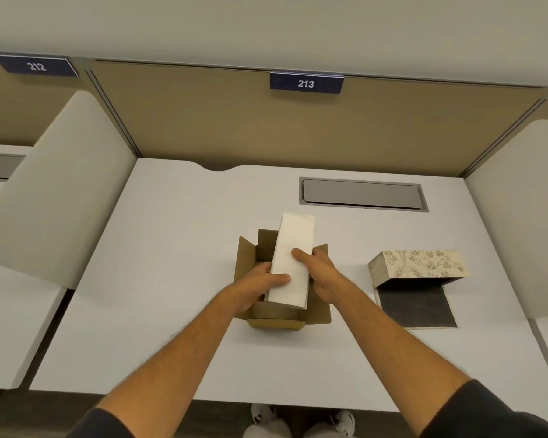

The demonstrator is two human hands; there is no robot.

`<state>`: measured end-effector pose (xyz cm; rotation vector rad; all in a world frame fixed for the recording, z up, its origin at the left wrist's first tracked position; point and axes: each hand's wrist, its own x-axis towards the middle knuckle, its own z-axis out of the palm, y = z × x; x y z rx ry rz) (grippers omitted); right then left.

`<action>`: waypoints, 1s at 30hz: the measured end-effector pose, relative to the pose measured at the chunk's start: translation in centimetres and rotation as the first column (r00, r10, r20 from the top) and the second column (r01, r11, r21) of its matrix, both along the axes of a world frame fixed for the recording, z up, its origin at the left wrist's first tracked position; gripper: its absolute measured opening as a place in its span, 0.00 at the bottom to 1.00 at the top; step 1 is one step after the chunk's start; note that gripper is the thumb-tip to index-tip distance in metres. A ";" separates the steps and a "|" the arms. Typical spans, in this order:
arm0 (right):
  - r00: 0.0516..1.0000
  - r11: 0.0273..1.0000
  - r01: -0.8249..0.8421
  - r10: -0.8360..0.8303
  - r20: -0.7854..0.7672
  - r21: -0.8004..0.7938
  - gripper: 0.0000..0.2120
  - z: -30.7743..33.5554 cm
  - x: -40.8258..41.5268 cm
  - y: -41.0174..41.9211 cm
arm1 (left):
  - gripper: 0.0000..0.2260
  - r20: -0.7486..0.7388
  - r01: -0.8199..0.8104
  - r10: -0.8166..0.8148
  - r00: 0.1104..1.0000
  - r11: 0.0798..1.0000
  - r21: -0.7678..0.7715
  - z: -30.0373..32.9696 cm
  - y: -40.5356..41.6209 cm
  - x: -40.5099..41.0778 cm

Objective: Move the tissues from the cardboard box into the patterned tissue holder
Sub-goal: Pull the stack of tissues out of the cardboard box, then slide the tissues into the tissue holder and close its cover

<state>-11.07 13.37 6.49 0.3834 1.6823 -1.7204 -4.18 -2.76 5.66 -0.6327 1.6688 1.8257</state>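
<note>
A white stack of tissues [293,245] stands tilted out of the open brown cardboard box [250,251] at the middle of the white desk. My left hand [257,287] grips the stack's lower left side, thumb across its front. My right hand [317,273] holds the right side, thumb on the front. The patterned tissue holder [421,263], beige with a floral print, lies to the right of the box, tipped up with its dark base panel [416,308] flat on the desk.
The white desk [171,279] has a grey cable hatch [363,194] behind the box. Tan partition walls with the signs 212 and 213 stand behind, and white side dividers close both sides. Shoes show below the desk's front edge.
</note>
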 end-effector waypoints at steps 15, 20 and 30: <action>0.979 0.963 0.177 -0.193 -0.060 -0.204 0.11 6.3 -7.8 17.3 | 0.24 -0.167 0.118 -0.113 0.979 0.993 0.016 6.2 12.8 -3.4; 0.983 0.969 0.149 -0.166 -0.073 -0.196 0.23 6.1 -10.7 26.1 | 0.26 -0.168 0.016 -0.023 0.985 0.999 -0.042 5.7 19.3 -4.0; 0.990 0.983 0.132 -0.138 -0.037 -0.131 0.12 3.1 -12.3 38.6 | 0.22 -0.100 -0.503 0.501 0.860 0.864 0.000 3.2 30.2 -6.6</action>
